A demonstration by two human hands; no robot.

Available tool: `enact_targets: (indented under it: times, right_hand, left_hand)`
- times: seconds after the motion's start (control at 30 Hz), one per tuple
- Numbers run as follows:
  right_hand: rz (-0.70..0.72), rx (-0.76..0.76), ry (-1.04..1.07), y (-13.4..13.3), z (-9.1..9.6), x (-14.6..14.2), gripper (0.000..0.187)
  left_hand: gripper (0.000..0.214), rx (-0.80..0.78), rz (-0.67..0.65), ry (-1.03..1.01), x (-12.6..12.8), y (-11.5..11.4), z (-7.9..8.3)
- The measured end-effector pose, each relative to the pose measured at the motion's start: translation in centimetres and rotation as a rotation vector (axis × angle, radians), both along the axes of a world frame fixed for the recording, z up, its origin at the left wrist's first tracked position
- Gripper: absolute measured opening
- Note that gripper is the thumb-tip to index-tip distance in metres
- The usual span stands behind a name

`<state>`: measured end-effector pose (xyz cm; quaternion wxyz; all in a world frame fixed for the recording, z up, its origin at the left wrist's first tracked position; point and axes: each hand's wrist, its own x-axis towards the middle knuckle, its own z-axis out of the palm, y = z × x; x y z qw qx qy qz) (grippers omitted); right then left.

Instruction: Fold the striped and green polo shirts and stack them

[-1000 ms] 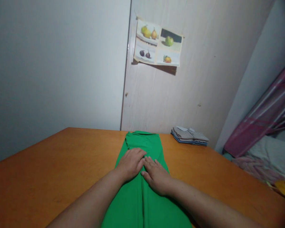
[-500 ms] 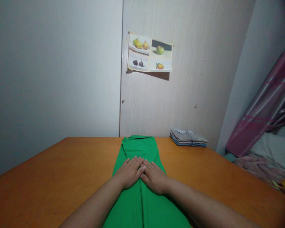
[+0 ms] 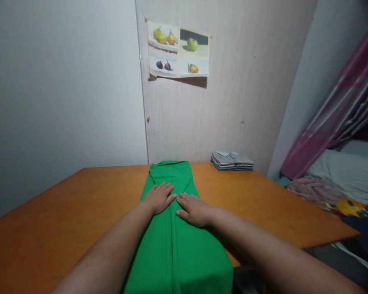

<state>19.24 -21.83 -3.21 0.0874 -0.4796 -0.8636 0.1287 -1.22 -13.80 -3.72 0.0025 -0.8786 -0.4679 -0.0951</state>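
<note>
A long green garment, folded lengthwise, lies flat along the tabletop and runs from the far edge down past the near edge. A seam or fold line shows down its middle. My left hand rests flat on its left half, fingers stretched out and pointing away from me. On the right half lies my right hand, palm down with its fingers spread. A small gap separates the two hands. Neither hand grasps the cloth.
The garment lies on an orange-brown wooden table. A stack of folded shirts sits at its far right edge. Fruit pictures hang on the wall behind. At the right are a pink curtain and rumpled bedding.
My hands have parted; their fingertips overlapped before and now lie apart on the green cloth. The view has shifted, showing more of the table's right edge.
</note>
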Motion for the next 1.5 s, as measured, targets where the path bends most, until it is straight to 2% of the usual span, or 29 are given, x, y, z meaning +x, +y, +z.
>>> enact_targets:
  times: [0.13,0.27,0.4,0.53,0.7,0.77,0.83,0.93,1.07,1.17,1.33,1.5]
  right_hand:
    - [-0.01,0.015,0.025,-4.5,0.1,1.6,0.068]
    - [-0.03,0.05,0.086,-8.5,0.0,2.8,0.061]
    - [-0.059,0.174,0.278,-11.8,-0.3,2.9,0.044]
    - [-0.178,0.293,0.336,-15.0,-0.6,1.2,0.04]
    - [-0.304,0.195,0.182,-18.6,-0.8,-2.9,0.047]
    - [-0.299,0.18,0.121,-19.3,-1.1,-4.1,0.04]
    - [-0.281,0.186,0.109,-19.6,-1.4,-4.6,0.024]
    - [-0.3,0.129,0.288,-18.9,-1.9,-4.2,0.007]
    - [-0.291,-0.128,0.807,-17.6,-1.8,-2.8,0.009]
    - [-0.263,-0.329,1.031,-17.1,-1.0,-1.9,0.01]
    - [-0.252,-0.475,1.118,-16.9,-0.4,-1.5,0.011]
    - [-0.228,-0.536,1.111,-16.4,-1.0,-1.4,0.008]
  left_hand:
    - [0.056,0.036,0.066,0.046,0.8,-1.6,1.3]
    - [0.047,0.012,0.061,0.024,0.4,-5.1,2.5]
    - [0.042,-0.028,0.041,-0.188,-1.1,-9.4,2.8]
    - [0.036,-0.076,0.094,-0.473,-2.2,-12.9,2.2]
    - [0.03,-0.156,0.142,-0.654,-1.6,-14.9,1.2]
    - [0.027,-0.25,0.154,-0.754,-1.1,-15.1,0.8]
    - [0.025,-0.347,0.193,-0.852,-0.6,-15.1,0.6]
    - [0.021,-0.411,0.259,-0.91,-0.2,-14.6,0.4]
    - [0.015,-0.464,0.341,-0.931,-0.1,-13.4,0.6]
    - [0.01,-0.521,0.401,-0.94,0.1,-12.4,1.1]
    - [0.007,-0.574,0.473,-0.949,1.1,-10.0,2.0]
    - [0.028,-0.556,0.534,-0.9,2.1,-7.2,2.2]
